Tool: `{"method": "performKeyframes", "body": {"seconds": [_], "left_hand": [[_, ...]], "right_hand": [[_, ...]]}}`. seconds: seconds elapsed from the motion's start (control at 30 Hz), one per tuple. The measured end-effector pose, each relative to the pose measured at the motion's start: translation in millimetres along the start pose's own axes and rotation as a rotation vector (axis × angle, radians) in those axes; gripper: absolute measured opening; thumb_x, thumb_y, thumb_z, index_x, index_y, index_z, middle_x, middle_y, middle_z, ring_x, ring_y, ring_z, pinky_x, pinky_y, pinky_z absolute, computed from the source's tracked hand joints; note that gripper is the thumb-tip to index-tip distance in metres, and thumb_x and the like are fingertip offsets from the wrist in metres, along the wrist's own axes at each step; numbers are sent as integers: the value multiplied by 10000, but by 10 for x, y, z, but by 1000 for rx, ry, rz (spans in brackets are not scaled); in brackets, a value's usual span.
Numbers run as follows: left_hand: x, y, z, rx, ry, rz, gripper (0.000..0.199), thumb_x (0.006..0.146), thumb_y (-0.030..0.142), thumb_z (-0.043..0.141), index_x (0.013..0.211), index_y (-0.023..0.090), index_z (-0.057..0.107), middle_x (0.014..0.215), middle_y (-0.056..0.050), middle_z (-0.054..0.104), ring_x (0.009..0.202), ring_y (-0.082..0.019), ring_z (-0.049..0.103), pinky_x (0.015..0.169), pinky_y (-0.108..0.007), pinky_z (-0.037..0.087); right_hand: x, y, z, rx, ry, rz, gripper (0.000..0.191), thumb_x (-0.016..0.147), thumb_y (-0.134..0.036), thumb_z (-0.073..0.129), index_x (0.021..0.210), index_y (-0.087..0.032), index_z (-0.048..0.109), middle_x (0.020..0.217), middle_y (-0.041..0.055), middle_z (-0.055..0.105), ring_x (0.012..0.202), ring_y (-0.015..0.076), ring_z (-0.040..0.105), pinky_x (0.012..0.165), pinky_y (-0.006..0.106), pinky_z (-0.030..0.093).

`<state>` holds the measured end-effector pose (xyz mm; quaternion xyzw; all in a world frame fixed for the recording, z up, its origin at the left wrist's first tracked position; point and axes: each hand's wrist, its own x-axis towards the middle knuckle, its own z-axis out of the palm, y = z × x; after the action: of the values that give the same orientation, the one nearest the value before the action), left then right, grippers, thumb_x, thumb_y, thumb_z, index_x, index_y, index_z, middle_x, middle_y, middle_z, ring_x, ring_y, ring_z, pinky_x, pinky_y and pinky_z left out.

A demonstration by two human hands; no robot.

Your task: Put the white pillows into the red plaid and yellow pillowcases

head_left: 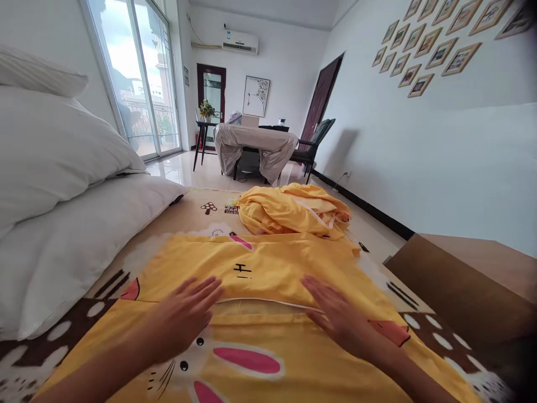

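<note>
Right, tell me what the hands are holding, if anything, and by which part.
Nothing is held, as far as I can see. The left hand and right hand are open, fingers extended over the yellow cloth.

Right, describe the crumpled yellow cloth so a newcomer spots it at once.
From the big white pillows, look right across the patterned sheet to its far end. Beyond the spread yellow fabric below the left hand and right hand sits the crumpled yellow cloth. It is heaped in loose folds; its yellow neighbour lies flat.
</note>
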<state>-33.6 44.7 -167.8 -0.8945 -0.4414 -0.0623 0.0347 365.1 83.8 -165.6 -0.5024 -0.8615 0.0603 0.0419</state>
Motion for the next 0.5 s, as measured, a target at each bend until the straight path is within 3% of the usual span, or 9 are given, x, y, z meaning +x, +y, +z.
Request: {"method": "performKeyframes", "body": {"seconds": [0.07,0.13,0.23,0.33,0.4,0.5], "left_hand": [[659,74,103,-112,-109,-129,519,927,210,358,1445,203,389,1533,-37,318,1419,-204,290,1142,-435,274],[1204,99,291,-123,-93,-235,519,941,224,322,1451,144,370,1543,-84,288,1429,-220,265,1137,-445,277],[1607,-31,594,-141,-76,-388,521,983,295,221,1462,135,347,1533,-115,302,1422,-236,281,1123,-486,286],[1525,-409,745,-139,-73,-483,515,984,407,255,1450,229,382,1538,-55,309,1430,-219,261,1146,-484,234],[1335,-747,745,-118,-75,-567,520,984,423,246,1459,248,367,1559,-40,252,1445,-219,216,1149,-484,214],[1083,-1197,696,-87,-96,-664,535,987,403,221,1492,241,294,1568,-51,223,1450,-223,196,1147,-481,205]], "right_hand": [[631,-403,29,78,-60,-41,628,973,-492,325,1498,-150,290,1544,92,276,1433,223,238,1155,413,232],[1162,-655,186,72,-40,-38,590,984,-428,304,1491,-125,300,1542,112,279,1429,218,250,1150,411,231],[1637,-633,457,54,-26,-23,572,988,-438,265,1490,-168,311,1540,86,293,1420,212,271,1140,419,239],[1695,-111,551,24,-13,45,567,984,-458,243,1471,-192,357,1533,62,315,1421,200,267,1152,419,204],[1566,408,510,-1,-3,138,574,984,-424,213,1460,-149,380,1532,83,315,1429,205,248,1157,416,189],[1289,1146,409,-50,10,241,593,971,-448,211,1479,-175,346,1545,57,293,1438,210,219,1163,421,172]]}}
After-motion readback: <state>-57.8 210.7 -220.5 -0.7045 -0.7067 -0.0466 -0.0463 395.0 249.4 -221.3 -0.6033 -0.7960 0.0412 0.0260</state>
